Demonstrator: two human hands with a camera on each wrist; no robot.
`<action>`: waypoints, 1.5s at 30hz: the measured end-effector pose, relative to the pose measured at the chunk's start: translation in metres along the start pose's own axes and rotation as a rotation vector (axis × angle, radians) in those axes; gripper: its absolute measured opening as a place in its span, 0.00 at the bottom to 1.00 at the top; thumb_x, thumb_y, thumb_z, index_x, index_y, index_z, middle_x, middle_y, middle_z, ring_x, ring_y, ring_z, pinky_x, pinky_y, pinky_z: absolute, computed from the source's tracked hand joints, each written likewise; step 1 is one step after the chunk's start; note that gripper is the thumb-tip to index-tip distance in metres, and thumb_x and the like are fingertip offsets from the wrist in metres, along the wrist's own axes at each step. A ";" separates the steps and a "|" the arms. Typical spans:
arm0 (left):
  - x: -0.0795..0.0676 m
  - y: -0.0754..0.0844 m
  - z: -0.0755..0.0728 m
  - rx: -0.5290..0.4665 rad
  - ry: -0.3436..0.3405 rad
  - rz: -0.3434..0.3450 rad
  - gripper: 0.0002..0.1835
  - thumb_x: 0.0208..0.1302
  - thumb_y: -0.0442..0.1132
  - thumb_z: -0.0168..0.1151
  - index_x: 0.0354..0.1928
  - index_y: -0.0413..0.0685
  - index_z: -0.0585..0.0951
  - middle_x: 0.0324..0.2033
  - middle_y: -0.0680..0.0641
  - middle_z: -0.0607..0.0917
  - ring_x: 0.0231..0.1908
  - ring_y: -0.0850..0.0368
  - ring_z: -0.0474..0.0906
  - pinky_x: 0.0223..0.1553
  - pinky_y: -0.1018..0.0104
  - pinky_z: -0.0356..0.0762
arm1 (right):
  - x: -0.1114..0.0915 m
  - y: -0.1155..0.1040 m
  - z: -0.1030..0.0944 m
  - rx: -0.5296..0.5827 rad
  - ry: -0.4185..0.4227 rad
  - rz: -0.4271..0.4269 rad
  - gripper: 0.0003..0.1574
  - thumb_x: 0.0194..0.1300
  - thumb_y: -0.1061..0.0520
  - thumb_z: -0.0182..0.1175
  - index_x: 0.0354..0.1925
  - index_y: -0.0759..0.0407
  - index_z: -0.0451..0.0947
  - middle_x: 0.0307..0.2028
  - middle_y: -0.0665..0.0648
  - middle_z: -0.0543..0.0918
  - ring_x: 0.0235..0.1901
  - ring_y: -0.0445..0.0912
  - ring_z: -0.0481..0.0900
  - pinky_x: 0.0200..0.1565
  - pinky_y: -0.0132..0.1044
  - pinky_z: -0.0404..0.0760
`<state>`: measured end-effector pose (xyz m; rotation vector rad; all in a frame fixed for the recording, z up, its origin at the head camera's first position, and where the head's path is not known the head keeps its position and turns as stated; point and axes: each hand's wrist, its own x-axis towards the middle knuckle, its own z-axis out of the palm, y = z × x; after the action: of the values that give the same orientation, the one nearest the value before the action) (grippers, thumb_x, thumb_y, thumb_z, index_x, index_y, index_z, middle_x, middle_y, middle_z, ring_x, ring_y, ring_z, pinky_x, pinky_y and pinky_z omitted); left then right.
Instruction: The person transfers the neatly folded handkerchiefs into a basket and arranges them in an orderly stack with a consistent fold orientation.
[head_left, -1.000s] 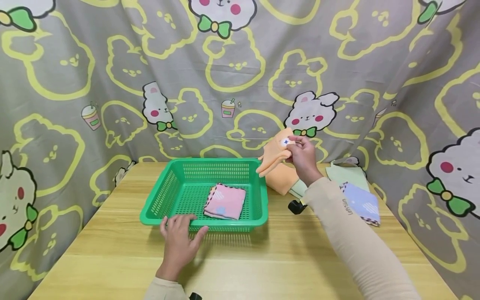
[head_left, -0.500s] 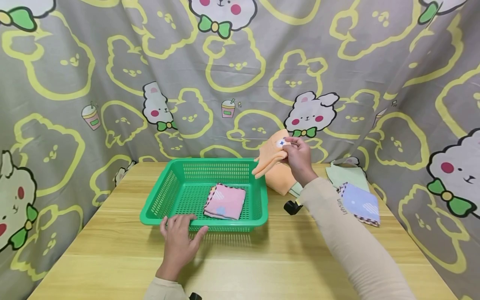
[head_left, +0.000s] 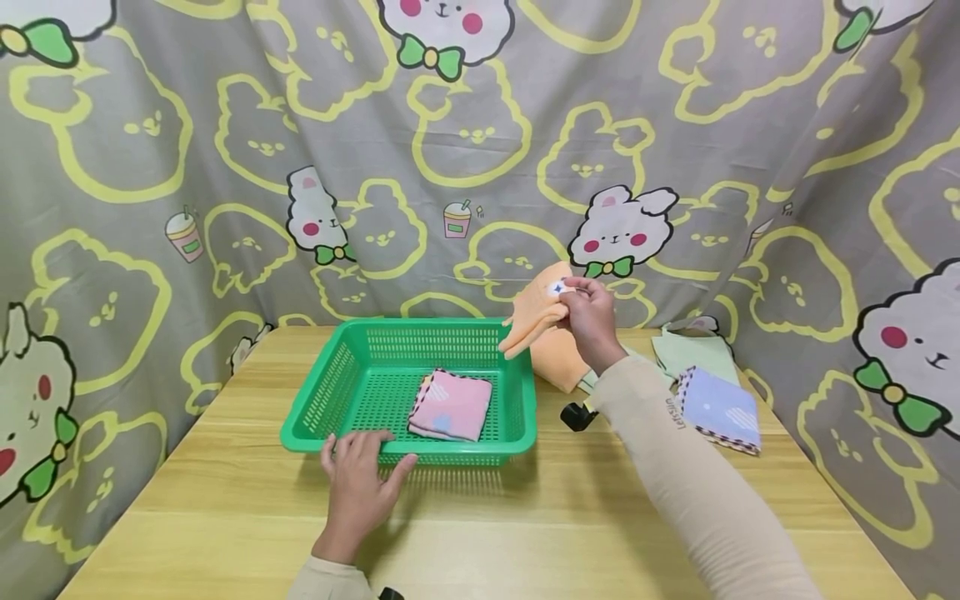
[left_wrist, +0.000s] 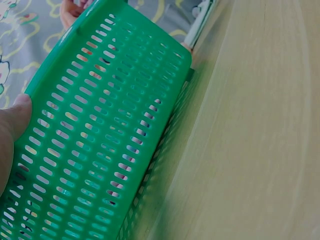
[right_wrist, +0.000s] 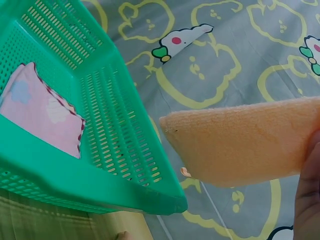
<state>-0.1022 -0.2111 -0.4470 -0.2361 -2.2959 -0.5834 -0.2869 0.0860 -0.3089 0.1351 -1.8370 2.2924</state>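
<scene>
My right hand (head_left: 591, 321) pinches a folded orange towel (head_left: 534, 308) by its edge, beside a white patch with a blue star. The towel is in the air, overlapping the right rim of the green basket (head_left: 525, 433) in the head view. In the right wrist view, the orange towel (right_wrist: 240, 142) stretches from the fingers toward the basket's corner. My left hand (head_left: 360, 483) holds the basket's near rim, fingers over the top and thumb (left_wrist: 17, 117) against the outside wall. Inside the basket lies a folded pink towel (head_left: 452, 407) with a checked border.
Right of the basket, another orange towel (head_left: 557, 358) lies over something pale green, partly hidden behind my right hand. Farther right, a folded blue towel (head_left: 720, 408) overlaps a pale green towel (head_left: 696, 354). A patterned curtain (head_left: 480, 158) hangs behind the wooden table (head_left: 495, 533).
My right hand has moved a little left with the orange towel, bringing it over the basket's right rim in the head view. My left hand and the basket have stayed put.
</scene>
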 end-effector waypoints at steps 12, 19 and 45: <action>-0.001 0.000 0.001 -0.002 0.002 0.002 0.27 0.62 0.61 0.59 0.42 0.41 0.78 0.38 0.42 0.82 0.46 0.38 0.70 0.58 0.31 0.44 | -0.001 0.004 0.006 -0.016 0.010 0.007 0.11 0.64 0.69 0.52 0.45 0.64 0.71 0.31 0.56 0.76 0.16 0.39 0.71 0.21 0.28 0.75; -0.002 0.001 0.000 -0.007 0.004 0.000 0.26 0.60 0.59 0.61 0.42 0.41 0.78 0.38 0.41 0.82 0.46 0.38 0.70 0.58 0.30 0.44 | -0.001 0.007 0.009 -0.008 -0.011 0.022 0.12 0.64 0.68 0.52 0.47 0.65 0.71 0.33 0.56 0.76 0.17 0.40 0.73 0.23 0.28 0.76; 0.000 0.000 0.000 0.004 -0.005 0.004 0.27 0.61 0.60 0.60 0.42 0.41 0.78 0.38 0.42 0.81 0.46 0.39 0.69 0.57 0.30 0.44 | 0.000 0.017 0.027 -0.020 -0.036 0.077 0.09 0.66 0.66 0.54 0.46 0.64 0.72 0.35 0.57 0.77 0.19 0.40 0.74 0.25 0.31 0.78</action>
<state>-0.1020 -0.2111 -0.4467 -0.2401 -2.3004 -0.5770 -0.2916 0.0558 -0.3190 0.1050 -1.9149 2.3363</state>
